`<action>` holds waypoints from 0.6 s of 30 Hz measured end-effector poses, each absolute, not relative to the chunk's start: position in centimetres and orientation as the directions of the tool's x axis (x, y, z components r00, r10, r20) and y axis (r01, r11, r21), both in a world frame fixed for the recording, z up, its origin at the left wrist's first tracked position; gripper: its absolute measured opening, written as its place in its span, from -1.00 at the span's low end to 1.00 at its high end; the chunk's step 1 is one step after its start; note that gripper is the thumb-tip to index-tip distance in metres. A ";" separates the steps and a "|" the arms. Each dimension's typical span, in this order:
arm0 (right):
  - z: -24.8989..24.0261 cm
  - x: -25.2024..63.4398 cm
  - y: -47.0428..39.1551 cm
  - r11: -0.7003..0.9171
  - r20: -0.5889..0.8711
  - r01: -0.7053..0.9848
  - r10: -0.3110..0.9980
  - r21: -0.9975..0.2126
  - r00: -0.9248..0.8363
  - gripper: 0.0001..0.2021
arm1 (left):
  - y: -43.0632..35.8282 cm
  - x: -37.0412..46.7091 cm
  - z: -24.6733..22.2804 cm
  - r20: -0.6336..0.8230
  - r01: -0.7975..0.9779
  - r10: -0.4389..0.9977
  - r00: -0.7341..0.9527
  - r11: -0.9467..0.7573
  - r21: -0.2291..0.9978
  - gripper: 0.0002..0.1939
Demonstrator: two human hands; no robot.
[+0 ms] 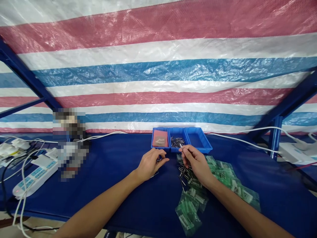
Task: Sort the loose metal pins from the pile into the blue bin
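Observation:
My left hand (151,162) hovers over the blue table, thumb and forefinger apart at the tips; a few thin metal pieces (155,173) show beneath it. My right hand (195,162) pinches a small thin metal piece (181,146) in front of the middle blue bin (177,130), which holds dark metal pins (177,142). In the left blue bin (160,129) lie a pink sheet and a small clear bag (159,141). The right blue bin (199,138) stands beside them. Below my right hand is a loose pile of metal pins (184,173).
Green-tinted plastic packets (188,211) lie at the front, and more packets (228,175) spread right of my right forearm. A white power strip (36,178) with cables sits at the left, another (294,152) at the right. Striped sheeting (158,72) hangs behind the table (114,152).

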State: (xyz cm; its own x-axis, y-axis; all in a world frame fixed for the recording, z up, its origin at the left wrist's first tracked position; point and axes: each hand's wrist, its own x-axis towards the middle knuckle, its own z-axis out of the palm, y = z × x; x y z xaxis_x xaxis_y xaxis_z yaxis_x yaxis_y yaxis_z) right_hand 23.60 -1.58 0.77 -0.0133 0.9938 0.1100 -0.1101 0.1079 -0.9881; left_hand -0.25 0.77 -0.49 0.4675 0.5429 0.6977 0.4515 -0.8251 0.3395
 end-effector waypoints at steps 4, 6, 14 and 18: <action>0.9 23.6 -1.6 0.102 0.105 -0.126 0.994 -0.987 -0.019 -0.59 | 0.6 -0.3 -0.3 0.690 0.460 0.535 0.487 -0.829 0.318 -0.81; 0.9 23.6 -1.6 0.106 0.109 -0.128 0.994 -0.986 -0.016 -0.58 | 0.7 -0.4 -0.3 0.686 0.451 0.517 0.511 -0.841 0.298 -0.82; 0.9 23.6 -1.6 0.117 0.118 -0.108 0.993 -0.987 -0.009 -0.57 | 0.8 -0.3 -0.2 0.694 0.415 0.470 0.545 -0.871 0.264 -0.87; 0.7 23.6 -1.6 0.120 0.123 -0.105 0.992 -0.987 -0.016 -0.58 | 0.7 -0.2 0.0 0.696 0.399 0.443 0.564 -0.885 0.241 -0.90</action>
State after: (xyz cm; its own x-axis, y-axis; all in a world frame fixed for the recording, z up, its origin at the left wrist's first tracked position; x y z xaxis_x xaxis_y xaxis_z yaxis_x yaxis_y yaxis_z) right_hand 23.58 -1.56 0.69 -0.0156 0.9923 0.1227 -0.1048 0.1204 -0.9872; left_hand -0.18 0.73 0.02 0.5642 0.4434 0.6965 0.3987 -0.8850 0.2405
